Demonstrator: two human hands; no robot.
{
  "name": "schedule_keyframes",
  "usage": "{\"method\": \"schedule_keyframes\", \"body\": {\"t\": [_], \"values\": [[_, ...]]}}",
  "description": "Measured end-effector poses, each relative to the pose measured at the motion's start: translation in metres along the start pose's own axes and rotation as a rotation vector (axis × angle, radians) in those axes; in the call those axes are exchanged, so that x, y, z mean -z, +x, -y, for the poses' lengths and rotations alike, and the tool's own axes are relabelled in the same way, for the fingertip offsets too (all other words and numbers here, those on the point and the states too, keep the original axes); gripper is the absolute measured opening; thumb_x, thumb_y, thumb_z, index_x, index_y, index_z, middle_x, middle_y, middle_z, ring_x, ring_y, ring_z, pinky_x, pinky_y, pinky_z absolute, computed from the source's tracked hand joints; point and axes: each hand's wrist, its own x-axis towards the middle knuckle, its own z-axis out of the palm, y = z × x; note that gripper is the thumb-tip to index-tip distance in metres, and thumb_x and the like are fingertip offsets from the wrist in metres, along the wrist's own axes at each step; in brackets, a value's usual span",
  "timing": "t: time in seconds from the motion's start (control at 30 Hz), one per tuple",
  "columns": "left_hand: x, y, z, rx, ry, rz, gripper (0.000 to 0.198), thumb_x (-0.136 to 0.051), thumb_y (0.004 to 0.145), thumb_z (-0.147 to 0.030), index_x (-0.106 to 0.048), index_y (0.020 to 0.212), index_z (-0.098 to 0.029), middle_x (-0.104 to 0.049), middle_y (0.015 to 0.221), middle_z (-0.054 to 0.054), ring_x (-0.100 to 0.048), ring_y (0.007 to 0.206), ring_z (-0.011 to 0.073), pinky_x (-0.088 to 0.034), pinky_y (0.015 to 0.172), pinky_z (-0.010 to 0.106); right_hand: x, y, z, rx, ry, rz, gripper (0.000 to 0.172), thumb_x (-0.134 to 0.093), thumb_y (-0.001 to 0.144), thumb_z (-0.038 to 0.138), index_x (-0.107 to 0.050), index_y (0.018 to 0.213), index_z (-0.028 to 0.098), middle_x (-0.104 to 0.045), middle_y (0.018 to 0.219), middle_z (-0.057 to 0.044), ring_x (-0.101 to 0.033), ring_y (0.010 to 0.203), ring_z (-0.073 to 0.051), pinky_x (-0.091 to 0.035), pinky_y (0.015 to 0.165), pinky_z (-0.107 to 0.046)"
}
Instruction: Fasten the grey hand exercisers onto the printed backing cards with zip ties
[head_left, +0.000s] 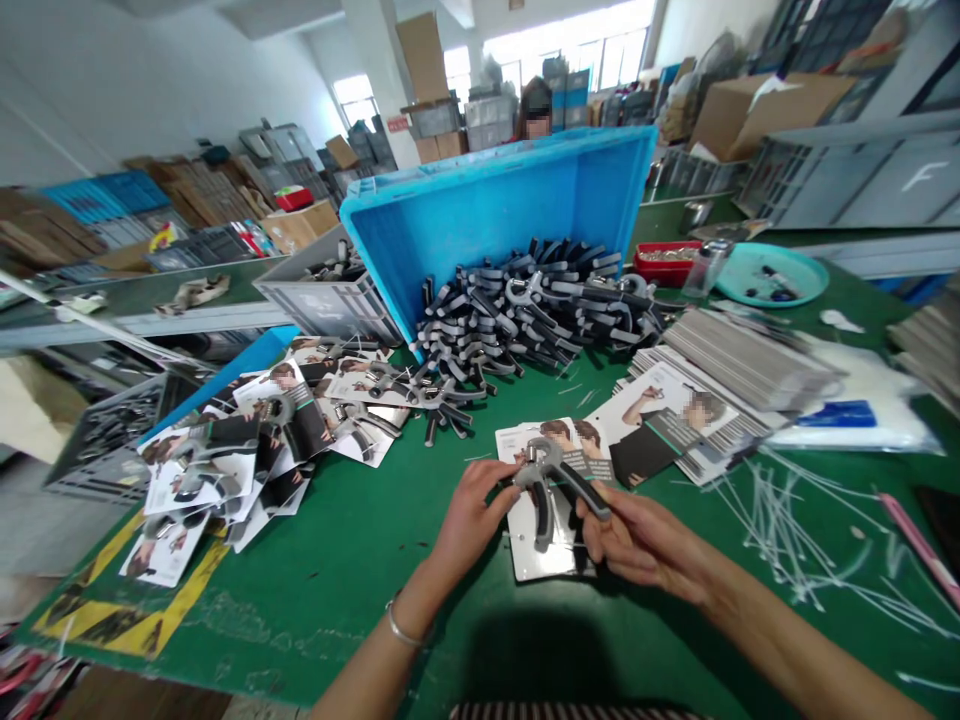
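Note:
A grey and black hand grip strengthener [551, 475] lies over a printed backing card [529, 555] in front of me. My left hand [476, 510] pinches the strengthener's left side near its spring, fingertips closed. The fingers of my right hand [637, 540] are closed around the end of its right handle, at the card's right edge; some fingertips are hidden. A white plastic tie crosses the card near the lower handle. Beside it, more printed cards [660, 420] are stacked on the right.
A tipped blue crate [495, 200] spills many strengtheners [517, 310] onto the green table [360, 600]. Carded strengtheners [217, 465] are piled at left. White plastic ties [787, 530], a pink pen-like tool [919, 545] and a turquoise tray [810, 265] are at right. A person [535, 105] is behind the crate.

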Motion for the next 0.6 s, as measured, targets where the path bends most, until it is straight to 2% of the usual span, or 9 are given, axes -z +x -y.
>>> {"method": "schedule_keyframes", "body": {"t": [0.1,0.23,0.3,0.33,0.4,0.43,0.47,0.53,0.6], "values": [[0.007,0.009,-0.002,-0.031,0.048,-0.052,0.027,-0.057,0.093,-0.027,-0.065,0.119,-0.024,-0.064,0.111,0.007,-0.056,0.107,0.0212,-0.044,0.096,0.038,0.0,0.005,0.009,-0.004,-0.079,0.031,0.04,-0.042,0.097,0.051,-0.058,0.101,0.015,-0.07,0.071,-0.007,-0.022,0.034,-0.002,-0.019,0.031,-0.014],[0.008,0.002,0.001,-0.061,0.071,0.078,0.029,-0.056,0.094,-0.028,-0.064,0.121,-0.025,-0.064,0.11,0.007,-0.055,0.106,0.0214,-0.044,0.095,0.037,0.008,-0.003,0.009,-0.098,-0.402,-0.011,0.053,-0.032,0.097,0.061,-0.059,0.096,0.015,-0.067,0.06,-0.005,-0.026,0.031,-0.005,-0.019,0.032,-0.018],[0.005,-0.005,0.001,-0.062,0.068,0.146,0.029,-0.056,0.094,-0.028,-0.063,0.122,-0.024,-0.064,0.109,0.008,-0.055,0.105,0.0213,-0.044,0.095,0.037,0.013,-0.01,0.003,-0.054,-0.716,-0.15,0.053,-0.032,0.096,0.061,-0.059,0.084,0.018,-0.063,0.055,-0.004,-0.035,0.034,-0.008,-0.025,0.036,-0.021],[0.004,-0.007,0.0,-0.06,0.069,0.168,0.029,-0.056,0.094,-0.028,-0.063,0.122,-0.024,-0.064,0.109,0.008,-0.055,0.105,0.0214,-0.044,0.095,0.037,0.015,-0.014,0.001,0.024,-0.913,-0.281,0.049,-0.037,0.095,0.06,-0.059,0.08,0.019,-0.062,0.056,-0.004,-0.043,0.039,-0.011,-0.03,0.039,-0.023],[0.003,-0.005,-0.003,-0.06,0.083,0.192,0.028,-0.056,0.094,-0.03,-0.064,0.12,-0.023,-0.063,0.111,0.008,-0.054,0.107,0.022,-0.043,0.096,0.038,0.015,-0.02,-0.001,0.269,-1.293,-0.566,0.036,-0.05,0.092,0.054,-0.061,0.082,0.022,-0.064,0.067,-0.007,-0.058,0.06,-0.019,-0.041,0.052,-0.028],[0.002,0.0,-0.004,-0.06,0.09,0.195,0.028,-0.055,0.094,-0.031,-0.064,0.119,-0.023,-0.062,0.112,0.008,-0.053,0.109,0.0224,-0.042,0.098,0.039,0.013,-0.021,-0.001,0.398,-1.436,-0.637,0.028,-0.055,0.091,0.049,-0.063,0.089,0.022,-0.066,0.078,-0.008,-0.061,0.073,-0.023,-0.045,0.061,-0.032],[0.001,0.006,-0.005,-0.057,0.095,0.183,0.028,-0.052,0.095,-0.031,-0.064,0.119,-0.023,-0.061,0.114,0.009,-0.052,0.111,0.0227,-0.041,0.099,0.04,0.01,-0.021,-0.001,0.505,-1.539,-0.627,0.023,-0.058,0.091,0.044,-0.063,0.098,0.023,-0.067,0.09,-0.009,-0.061,0.085,-0.025,-0.048,0.07,-0.035],[-0.003,0.022,-0.006,-0.036,0.093,0.118,0.029,-0.047,0.097,-0.029,-0.064,0.12,-0.022,-0.061,0.116,0.009,-0.052,0.112,0.0226,-0.04,0.101,0.041,0.003,-0.015,-0.001,0.624,-1.641,-0.432,0.019,-0.058,0.092,0.033,-0.062,0.109,0.024,-0.065,0.105,-0.009,-0.058,0.099,-0.026,-0.047,0.084,-0.038],[-0.01,0.035,-0.006,-0.004,0.069,0.066,0.027,-0.048,0.097,-0.025,-0.066,0.116,-0.021,-0.063,0.113,0.009,-0.054,0.11,0.0223,-0.04,0.1,0.041,-0.003,-0.005,-0.003,0.659,-1.644,-0.264,0.013,-0.056,0.093,0.027,-0.064,0.104,0.024,-0.064,0.103,-0.007,-0.057,0.099,-0.024,-0.047,0.087,-0.038]]}}
